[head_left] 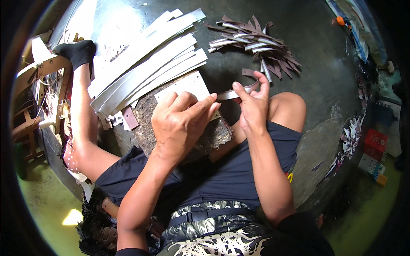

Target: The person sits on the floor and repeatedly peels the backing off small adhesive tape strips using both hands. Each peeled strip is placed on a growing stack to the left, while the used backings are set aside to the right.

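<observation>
A narrow strip, whitish on one face and brown on the other, bends into a hook between my two hands. My left hand pinches its straight end between thumb and index finger. Around the curled part, the fingers of my right hand are closed, with the thumb pressed on the pale face. Beneath my left hand lies a white board with small holes, resting on a rough, dark block. Part of both board and block is hidden by that hand.
Long white sheets lie fanned at the upper left. A heap of curved brown strips sits on the dark floor beyond my right hand. Wooden framing stands far left. Scraps and a red box are at right.
</observation>
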Tool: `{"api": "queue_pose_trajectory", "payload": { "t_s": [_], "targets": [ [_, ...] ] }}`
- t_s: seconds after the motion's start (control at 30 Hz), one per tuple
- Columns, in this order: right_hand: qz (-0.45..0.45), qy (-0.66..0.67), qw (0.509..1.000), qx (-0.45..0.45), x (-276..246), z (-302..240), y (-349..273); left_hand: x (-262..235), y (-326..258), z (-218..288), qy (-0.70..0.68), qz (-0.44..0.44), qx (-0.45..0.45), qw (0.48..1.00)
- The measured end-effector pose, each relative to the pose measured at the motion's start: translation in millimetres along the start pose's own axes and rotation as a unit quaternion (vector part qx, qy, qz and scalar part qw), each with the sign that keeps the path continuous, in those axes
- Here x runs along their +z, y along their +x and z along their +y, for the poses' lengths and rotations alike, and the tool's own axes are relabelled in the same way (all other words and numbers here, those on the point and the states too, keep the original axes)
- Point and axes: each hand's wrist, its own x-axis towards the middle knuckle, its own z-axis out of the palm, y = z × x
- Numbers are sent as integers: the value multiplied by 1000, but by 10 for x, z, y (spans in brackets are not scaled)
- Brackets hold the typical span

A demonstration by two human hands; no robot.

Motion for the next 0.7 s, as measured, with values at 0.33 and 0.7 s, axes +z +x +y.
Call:
{"api": "queue_pose_trajectory", "payload": {
  "t_s": [0.33,0.7],
  "targets": [
    [-501,-248,829,6,163,-1213,-583,-887,210,232,-81,-108,2,991],
    [-370,-398,834,-95,254,-943,-360,-737,-267,106,124,-120,-118,978]
  ]
}}
